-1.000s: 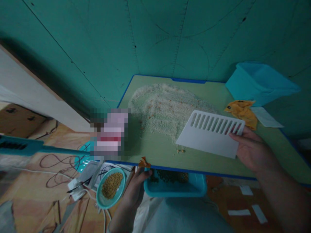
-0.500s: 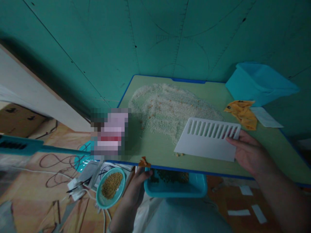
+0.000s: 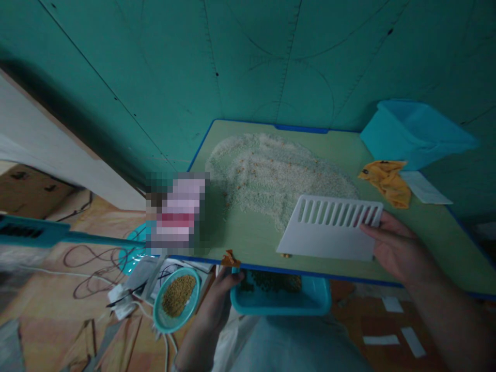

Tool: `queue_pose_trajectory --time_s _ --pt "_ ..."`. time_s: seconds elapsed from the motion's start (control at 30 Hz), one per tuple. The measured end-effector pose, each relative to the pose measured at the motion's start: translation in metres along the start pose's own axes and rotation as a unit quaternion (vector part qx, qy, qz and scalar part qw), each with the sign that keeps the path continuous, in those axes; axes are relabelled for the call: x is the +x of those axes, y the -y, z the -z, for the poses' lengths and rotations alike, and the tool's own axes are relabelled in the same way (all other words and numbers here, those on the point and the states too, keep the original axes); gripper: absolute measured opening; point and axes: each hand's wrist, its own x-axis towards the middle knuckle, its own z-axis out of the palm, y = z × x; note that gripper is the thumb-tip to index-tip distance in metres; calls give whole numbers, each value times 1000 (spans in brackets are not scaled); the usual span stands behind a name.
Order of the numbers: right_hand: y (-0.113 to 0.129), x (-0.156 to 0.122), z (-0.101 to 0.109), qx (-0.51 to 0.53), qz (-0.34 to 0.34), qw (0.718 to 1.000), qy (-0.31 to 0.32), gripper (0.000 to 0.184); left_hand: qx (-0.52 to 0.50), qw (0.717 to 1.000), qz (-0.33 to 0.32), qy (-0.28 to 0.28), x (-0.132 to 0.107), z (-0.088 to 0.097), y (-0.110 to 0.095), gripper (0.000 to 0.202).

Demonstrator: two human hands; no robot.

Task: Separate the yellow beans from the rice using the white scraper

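My right hand (image 3: 395, 245) is closed around the right end of a white slotted plastic scraper (image 3: 329, 240), which stands on the green board (image 3: 248, 235) near its front edge. Several small yellow grains (image 3: 285, 255) lie at the scraper's lower left corner. Behind it spreads a broad layer of white rice-like grain (image 3: 271, 168) dotted with orange bits. My left hand (image 3: 220, 292) grips the left end of a blue plastic tub (image 3: 279, 309) just under the board's front edge. Dark green and yellowish grains lie inside the tub.
A blue bin (image 3: 414, 134), an orange cloth (image 3: 387, 182) and a white sheet (image 3: 430, 187) sit at the board's right. A blurred-out pink item (image 3: 180, 206) covers its left corner. Lower left stands a bowl (image 3: 158, 315) of yellow grains, beside cables on the floor.
The scraper in my right hand has come slightly closer to the board's front edge, covering part of the small yellow grains. My left hand and the tub stay where they were.
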Motion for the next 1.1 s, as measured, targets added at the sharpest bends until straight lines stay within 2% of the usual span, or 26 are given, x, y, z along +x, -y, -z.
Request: queue_pose_trajectory --time_s 0.37,0.57,0.7,0.87,1.0,1.1 --pt "-11 -8 18 -14 -39 998 47 30 11 999 34 -1 0 -4 1 46" --pt "-10 -4 23 31 -1 999 21 30 2 1000 26 1 -2 -8 0 42" --pt "-12 -9 12 26 -5 999 28 31 4 1000 22 -2 -3 -9 -1 46" --pt "-14 -14 -13 22 -11 998 54 38 6 1000 29 -9 -1 -4 2 46" --pt "-6 3 -26 32 42 998 22 43 15 999 31 -8 -1 -3 1 44" --pt "2 23 -28 29 80 996 5 40 10 999 32 -4 -2 -4 0 47"
